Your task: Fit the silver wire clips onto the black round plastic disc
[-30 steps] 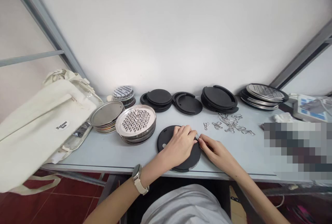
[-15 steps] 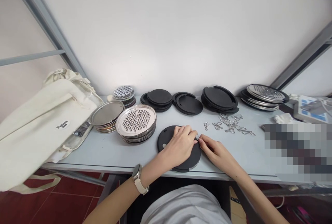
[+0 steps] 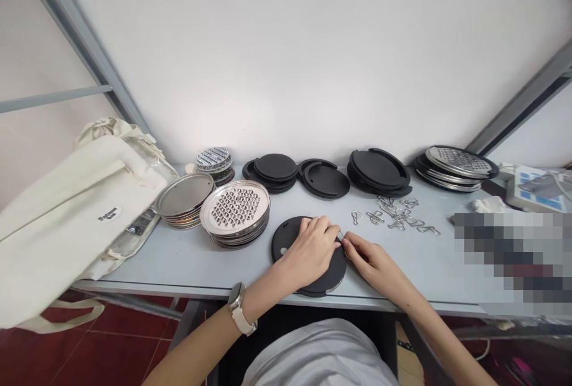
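A round black disc [image 3: 328, 279] lies near the front edge of the table, a small hole and a slot showing on its left part. Across its top rests my left hand [image 3: 313, 248], fingers curled together at the disc's right rim. My right hand [image 3: 369, 258] meets it there, thumb and finger pinched on a thin metal piece [image 3: 340, 235]. This looks like one of the bent wire clips, though most of it is hidden by the fingers. Several loose wire clips [image 3: 401, 214] are scattered on the table beyond my right hand.
To the left stand stacks of round metal grater plates [image 3: 235, 208] and plain metal discs [image 3: 184, 194]. Black round holders [image 3: 379, 169] line the wall, with more grater plates [image 3: 460, 161] at the far right. A cream bag [image 3: 89, 207] leans on the table's left end.
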`<state>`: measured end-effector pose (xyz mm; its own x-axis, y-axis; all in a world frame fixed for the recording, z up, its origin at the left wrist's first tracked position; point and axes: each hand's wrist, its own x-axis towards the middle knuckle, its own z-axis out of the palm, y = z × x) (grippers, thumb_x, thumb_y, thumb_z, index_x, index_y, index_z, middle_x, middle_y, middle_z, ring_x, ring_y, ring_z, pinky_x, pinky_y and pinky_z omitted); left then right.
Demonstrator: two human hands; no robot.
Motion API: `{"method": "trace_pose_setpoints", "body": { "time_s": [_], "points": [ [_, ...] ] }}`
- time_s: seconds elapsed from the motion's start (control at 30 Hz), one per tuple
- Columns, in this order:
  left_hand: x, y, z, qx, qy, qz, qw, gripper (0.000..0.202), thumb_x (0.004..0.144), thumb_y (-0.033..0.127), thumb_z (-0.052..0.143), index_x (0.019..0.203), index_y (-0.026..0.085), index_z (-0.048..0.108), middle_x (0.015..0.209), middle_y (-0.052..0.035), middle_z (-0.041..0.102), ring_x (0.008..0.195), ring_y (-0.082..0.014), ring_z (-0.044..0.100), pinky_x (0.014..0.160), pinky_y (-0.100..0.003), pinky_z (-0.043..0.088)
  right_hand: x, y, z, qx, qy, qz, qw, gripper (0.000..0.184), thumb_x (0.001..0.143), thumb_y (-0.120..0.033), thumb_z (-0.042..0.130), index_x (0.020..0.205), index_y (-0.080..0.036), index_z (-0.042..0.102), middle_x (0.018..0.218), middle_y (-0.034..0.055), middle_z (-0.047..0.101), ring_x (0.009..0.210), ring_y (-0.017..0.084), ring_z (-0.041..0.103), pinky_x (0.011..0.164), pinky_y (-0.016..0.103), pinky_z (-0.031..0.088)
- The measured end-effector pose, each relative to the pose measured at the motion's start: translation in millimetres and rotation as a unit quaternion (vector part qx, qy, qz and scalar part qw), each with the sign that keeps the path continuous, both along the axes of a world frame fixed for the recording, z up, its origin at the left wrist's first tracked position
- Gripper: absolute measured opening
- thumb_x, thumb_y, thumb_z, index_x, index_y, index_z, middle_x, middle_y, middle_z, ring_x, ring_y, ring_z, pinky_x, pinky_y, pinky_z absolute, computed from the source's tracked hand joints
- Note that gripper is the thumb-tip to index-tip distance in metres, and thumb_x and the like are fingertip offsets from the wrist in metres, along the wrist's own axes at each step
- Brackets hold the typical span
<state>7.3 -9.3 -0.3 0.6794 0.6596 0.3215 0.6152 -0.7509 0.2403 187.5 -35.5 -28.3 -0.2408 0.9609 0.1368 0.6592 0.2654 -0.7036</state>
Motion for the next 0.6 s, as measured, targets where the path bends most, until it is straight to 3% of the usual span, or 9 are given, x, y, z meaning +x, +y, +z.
{"method": "trace_pose_setpoints", "body": {
  "time_s": [0.6],
  "points": [
    [0.4, -0.5, -2.8, -0.013, -0.023, 0.009, 1.000, 0.022, 0.098, 0.024, 0.043, 0.117, 0.018, 0.051, 0.105, -0.0066, 0.051, 0.104, -0.0215, 0.049, 0.093, -0.037, 0.037, -0.6, -0.4, 1.7, -0.002, 0.004, 0.001, 1.000, 0.031, 0.098, -0.038, 0.034, 0.072, -0.022, 0.039, 0.062, -0.0039, 0.048, 0.058, 0.014, 0.047, 0.056, 0.024, 0.035]
  ]
}}
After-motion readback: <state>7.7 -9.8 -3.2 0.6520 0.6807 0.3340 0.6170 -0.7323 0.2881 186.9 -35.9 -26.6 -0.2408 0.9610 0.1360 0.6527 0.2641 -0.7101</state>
